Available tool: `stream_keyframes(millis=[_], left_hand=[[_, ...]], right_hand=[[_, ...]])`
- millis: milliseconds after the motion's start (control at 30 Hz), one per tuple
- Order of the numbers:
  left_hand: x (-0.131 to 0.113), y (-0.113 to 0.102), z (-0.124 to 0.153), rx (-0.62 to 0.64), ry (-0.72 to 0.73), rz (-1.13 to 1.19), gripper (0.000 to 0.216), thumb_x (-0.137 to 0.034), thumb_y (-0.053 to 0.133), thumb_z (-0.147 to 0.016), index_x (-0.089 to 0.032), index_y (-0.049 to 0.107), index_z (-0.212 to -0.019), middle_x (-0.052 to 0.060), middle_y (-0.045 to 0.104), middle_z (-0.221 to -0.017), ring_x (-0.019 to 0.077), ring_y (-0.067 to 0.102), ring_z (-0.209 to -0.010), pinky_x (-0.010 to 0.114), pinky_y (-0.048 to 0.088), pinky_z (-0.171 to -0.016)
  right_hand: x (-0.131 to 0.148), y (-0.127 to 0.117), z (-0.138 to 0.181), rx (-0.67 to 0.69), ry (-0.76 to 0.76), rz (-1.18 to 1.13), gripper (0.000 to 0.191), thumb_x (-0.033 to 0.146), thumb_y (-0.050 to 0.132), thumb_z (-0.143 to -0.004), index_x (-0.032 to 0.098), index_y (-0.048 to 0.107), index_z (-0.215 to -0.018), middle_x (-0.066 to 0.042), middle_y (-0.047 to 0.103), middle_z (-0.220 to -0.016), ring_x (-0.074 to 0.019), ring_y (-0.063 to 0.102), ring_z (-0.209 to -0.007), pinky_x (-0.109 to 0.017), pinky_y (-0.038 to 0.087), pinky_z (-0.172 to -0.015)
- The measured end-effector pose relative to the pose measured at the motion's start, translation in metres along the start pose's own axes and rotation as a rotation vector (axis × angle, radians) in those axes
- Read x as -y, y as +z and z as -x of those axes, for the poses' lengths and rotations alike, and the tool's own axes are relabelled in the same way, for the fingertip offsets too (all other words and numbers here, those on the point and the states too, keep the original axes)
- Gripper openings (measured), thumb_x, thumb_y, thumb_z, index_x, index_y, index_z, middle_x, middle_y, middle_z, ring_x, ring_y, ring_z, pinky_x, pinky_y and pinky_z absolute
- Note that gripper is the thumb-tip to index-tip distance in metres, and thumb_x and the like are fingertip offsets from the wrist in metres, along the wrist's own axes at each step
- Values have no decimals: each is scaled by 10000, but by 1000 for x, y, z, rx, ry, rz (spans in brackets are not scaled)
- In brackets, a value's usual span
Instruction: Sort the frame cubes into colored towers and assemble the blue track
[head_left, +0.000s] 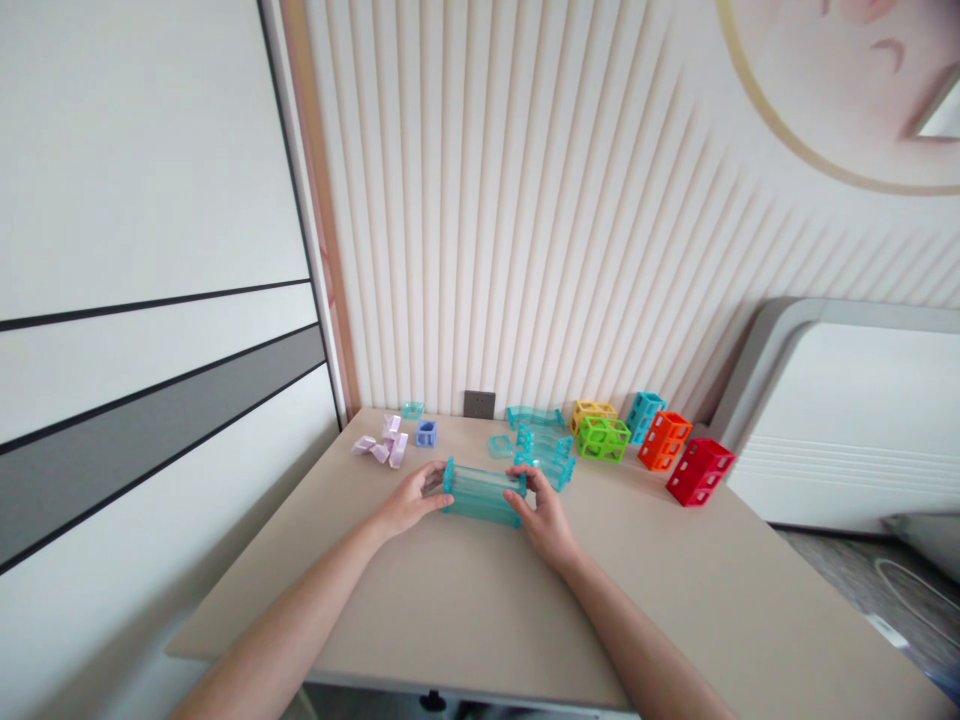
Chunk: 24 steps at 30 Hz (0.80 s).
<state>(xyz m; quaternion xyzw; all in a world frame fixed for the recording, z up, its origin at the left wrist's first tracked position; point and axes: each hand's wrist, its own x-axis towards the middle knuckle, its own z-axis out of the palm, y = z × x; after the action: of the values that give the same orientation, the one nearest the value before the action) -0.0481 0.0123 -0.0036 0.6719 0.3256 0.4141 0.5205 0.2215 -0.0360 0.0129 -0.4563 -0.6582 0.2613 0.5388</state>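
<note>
A stack of clear teal track pieces lies across the middle of the beige table. My left hand grips its left end, fingers curled round it. My right hand holds the right end the same way. Both forearms reach in from the near edge. Just behind the stack lie more teal track pieces and a small teal frame.
Lilac pieces, a blue cube and a small teal cube sit at the back left. Yellow, green, teal, orange and red open-frame blocks stand back right. A wall socket sits by the ribbed wall.
</note>
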Motion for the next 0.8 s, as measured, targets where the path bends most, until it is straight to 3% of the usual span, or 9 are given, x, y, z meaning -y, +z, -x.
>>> stream_keyframes(millis=[300,633,800], left_hand=[[-2,0,2,-20,-15,-53,680,-468,824,-727,-195,578,-1300,130,652,-1331,300,595,-1267,509,407,-1138],[2,0,3,-21,-23,-60,638,-514,789,-755,-200,581,-1270,117,656,-1265,283,646,-1157,460,519,-1008],[-1,0,4,-22,-29,-55,658,-525,789,-751,-196,569,-1277,128,641,-1288,289,649,-1150,456,531,-983]], right_hand=[[-6,2,1,-1,17,-15,365,518,685,-858,238,659,-1092,-82,727,-1084,-269,658,-994,-403,502,-911],[-7,-4,4,27,-1,48,379,443,692,-861,239,639,-1176,-84,702,-1118,-257,629,-989,-408,508,-926],[-8,-12,5,49,-33,-3,540,419,738,-831,252,563,-1313,-94,699,-1197,-267,635,-1087,-424,504,-959]])
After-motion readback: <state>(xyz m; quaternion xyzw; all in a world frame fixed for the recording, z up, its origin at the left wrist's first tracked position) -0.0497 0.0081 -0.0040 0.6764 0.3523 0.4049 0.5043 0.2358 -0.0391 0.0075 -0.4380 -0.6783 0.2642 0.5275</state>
